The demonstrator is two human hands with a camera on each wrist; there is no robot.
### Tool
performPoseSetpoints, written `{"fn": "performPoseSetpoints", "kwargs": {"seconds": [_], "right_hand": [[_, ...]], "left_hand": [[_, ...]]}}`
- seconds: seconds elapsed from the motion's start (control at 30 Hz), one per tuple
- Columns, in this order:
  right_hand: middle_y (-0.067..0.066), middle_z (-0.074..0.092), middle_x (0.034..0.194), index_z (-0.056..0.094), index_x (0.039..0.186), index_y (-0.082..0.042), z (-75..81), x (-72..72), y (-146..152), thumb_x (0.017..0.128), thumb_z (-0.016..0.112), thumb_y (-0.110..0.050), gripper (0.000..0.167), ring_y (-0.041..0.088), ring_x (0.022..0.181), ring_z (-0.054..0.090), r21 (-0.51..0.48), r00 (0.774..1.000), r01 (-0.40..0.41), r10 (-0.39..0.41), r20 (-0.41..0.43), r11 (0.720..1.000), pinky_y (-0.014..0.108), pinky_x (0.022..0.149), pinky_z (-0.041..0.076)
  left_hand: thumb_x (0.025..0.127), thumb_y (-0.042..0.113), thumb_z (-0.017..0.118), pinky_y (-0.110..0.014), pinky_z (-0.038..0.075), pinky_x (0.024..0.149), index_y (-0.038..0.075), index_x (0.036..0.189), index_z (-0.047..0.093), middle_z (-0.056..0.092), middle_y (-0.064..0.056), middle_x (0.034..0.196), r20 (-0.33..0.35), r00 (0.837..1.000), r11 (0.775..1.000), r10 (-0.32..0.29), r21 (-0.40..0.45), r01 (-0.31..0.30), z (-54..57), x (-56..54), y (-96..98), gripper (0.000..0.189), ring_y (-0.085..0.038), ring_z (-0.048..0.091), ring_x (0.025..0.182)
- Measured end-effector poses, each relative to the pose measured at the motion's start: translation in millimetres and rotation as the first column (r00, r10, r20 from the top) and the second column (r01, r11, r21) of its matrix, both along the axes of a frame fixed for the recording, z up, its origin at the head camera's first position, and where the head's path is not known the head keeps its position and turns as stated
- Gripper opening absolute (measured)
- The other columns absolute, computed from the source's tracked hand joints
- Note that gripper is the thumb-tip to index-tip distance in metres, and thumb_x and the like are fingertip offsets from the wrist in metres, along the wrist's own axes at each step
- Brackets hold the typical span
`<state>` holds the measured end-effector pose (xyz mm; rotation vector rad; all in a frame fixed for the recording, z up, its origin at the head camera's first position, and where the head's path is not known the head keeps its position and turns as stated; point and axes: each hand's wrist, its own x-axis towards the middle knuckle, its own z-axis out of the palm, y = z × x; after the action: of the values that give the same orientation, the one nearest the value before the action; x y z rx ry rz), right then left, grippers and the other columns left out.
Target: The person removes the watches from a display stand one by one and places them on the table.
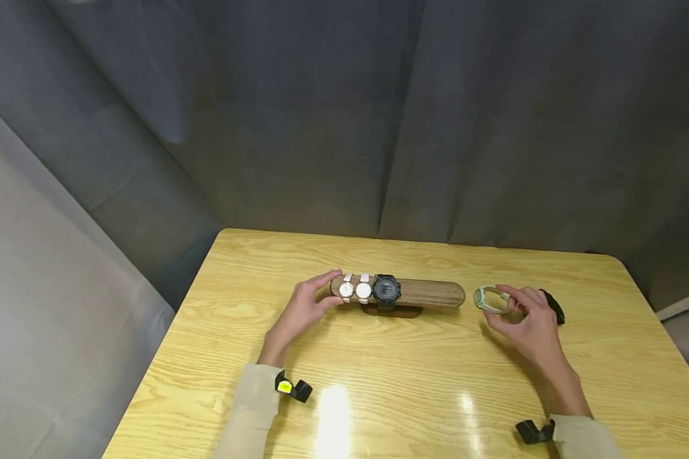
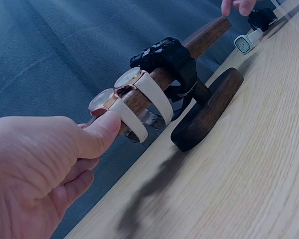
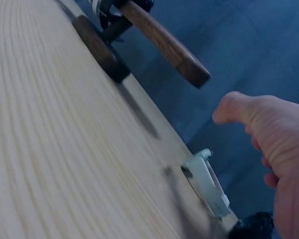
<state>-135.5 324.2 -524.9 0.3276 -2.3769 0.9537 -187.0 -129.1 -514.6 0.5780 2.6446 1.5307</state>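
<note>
My left hand (image 1: 303,311) grips the left end of a wooden watch stand (image 1: 433,293), fingers at the back and thumb at the front. In the left wrist view the thumb lies against the strap of the outermost white watch (image 2: 127,119). Beside it on the bar are a second white-strapped watch (image 2: 157,97) and a bulky black watch (image 1: 386,290). My right hand (image 1: 531,325) hovers with bent fingers and nothing in its grasp. Below it, a pale green watch (image 3: 209,186) rests on its side on the table, apart from the fingers in the right wrist view.
Another black watch (image 1: 554,307) lies on the wooden table (image 1: 402,376) behind the right hand, partly hidden by it. The stand's bar is raised on a dark wooden base (image 2: 209,112). A dark grey curtain (image 1: 298,127) hangs along the table's far edge.
</note>
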Motion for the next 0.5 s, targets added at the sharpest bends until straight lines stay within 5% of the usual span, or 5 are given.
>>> {"fn": "performPoseSetpoints", "kwargs": {"seconds": [0.23,0.5], "right_hand": [[0.011,0.068,0.090,0.078,0.115,-0.007,3.9,-5.5,-15.0,0.067,0.093,0.005,0.052,0.007,0.087,0.059,-0.107,0.995,-0.098,0.101,0.019,0.989,0.015,0.080,0.044],[0.014,0.073,0.118,0.074,0.124,-0.008,7.8,-12.0,-27.7,0.075,0.089,0.006,0.053,0.004,0.109,0.061,-0.200,0.964,-0.183,0.215,0.156,0.963,0.012,0.095,0.042]], "left_hand": [[0.092,0.016,0.079,-0.043,0.040,0.119,0.010,0.149,0.058,0.055,-0.010,0.153,-0.012,1.000,1.000,0.000,-0.001,0.000,0.2,0.4,0.1,0.061,-0.029,0.049,0.144],[0.092,0.016,0.078,-0.043,0.040,0.119,0.009,0.149,0.058,0.055,-0.011,0.153,-0.018,1.000,1.000,-0.004,0.001,0.004,0.9,0.2,0.9,0.061,-0.030,0.050,0.144]]}}
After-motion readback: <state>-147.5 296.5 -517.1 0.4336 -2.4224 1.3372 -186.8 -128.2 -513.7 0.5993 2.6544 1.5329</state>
